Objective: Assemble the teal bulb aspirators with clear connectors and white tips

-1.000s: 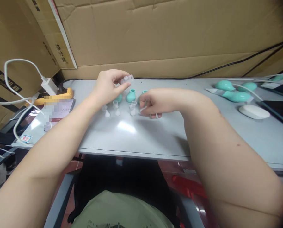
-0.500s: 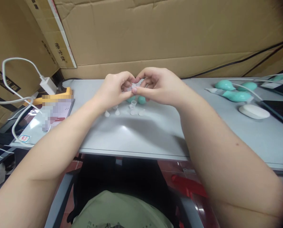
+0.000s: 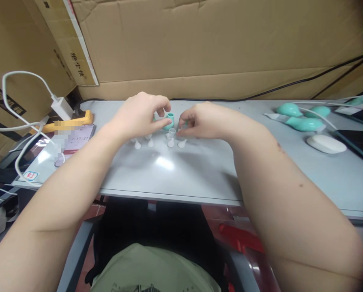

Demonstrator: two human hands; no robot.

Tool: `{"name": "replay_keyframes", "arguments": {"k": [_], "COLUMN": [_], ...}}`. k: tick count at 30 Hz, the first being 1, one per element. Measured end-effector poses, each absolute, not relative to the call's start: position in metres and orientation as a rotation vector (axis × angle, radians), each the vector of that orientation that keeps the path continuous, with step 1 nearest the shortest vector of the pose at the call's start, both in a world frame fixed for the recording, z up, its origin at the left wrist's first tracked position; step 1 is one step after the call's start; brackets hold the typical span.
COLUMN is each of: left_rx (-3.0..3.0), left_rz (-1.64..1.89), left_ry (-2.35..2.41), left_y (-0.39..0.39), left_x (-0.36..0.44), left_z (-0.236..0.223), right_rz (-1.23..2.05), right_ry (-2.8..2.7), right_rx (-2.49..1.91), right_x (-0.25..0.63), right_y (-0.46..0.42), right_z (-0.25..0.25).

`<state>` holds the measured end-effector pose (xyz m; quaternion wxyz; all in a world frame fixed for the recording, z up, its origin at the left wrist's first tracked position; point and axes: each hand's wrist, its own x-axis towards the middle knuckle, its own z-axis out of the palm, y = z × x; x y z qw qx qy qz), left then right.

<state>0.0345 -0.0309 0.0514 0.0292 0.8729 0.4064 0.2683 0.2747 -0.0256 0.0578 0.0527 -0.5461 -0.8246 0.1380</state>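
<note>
My left hand point(image 3: 146, 115) hovers over the table with thumb and fingers apart and nothing between them. Just beyond its thumb stands a teal rubber bulb point(image 3: 169, 121), its round opening facing up. My right hand point(image 3: 201, 121) is low over the table, fingers curled toward the thumb around a small clear plastic piece, mostly hidden at the fingertips. Beside that thumb is a clear plastic cup-like part point(image 3: 172, 132). In front of the hands lie small white cone-shaped pieces, among them one on the left point(image 3: 138, 144) and one on the right point(image 3: 181, 143). More teal shows behind my right fingers.
Several teal bulbs point(image 3: 304, 123) lie at the right, near a white oval case point(image 3: 326, 143) and a dark device point(image 3: 359, 142). On the left are a phone point(image 3: 80, 136), a yellow object point(image 3: 84, 118) and a white charger point(image 3: 62, 108) with cables. Cardboard point(image 3: 199, 48) stands behind the table.
My hands were together around a clear plastic piece; they have since parted. The left has moved left and opened, while the right has come down toward the table. The teal bulb now shows between them.
</note>
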Motion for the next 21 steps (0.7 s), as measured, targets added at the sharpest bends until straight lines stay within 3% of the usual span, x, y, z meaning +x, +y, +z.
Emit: {"name": "replay_keyframes", "arguments": {"k": [3,8,15,21], "left_rx": [2.640,2.462,2.361,2.420], "left_rz": [0.532,0.369,0.132,0.062], "left_ry": [1.360,1.522,1.633,1.516], "left_y": [-0.039,-0.050,-0.046,-0.034], "left_x": [0.023,-0.014,-0.034,-0.031], "left_z": [0.068,0.085,0.068,0.056], "right_rz": [0.378,0.280,0.223,0.182], "right_ry": [-2.538,-2.414,-2.320,-2.374], "right_rx": [-1.709,-1.586,-0.971,-0.834], "right_x": [0.272,0.267,0.230,0.212], "right_y": [-0.025,-0.037,-0.045,-0.041], "right_z": [0.055,0.060,0.031,0.007]}}
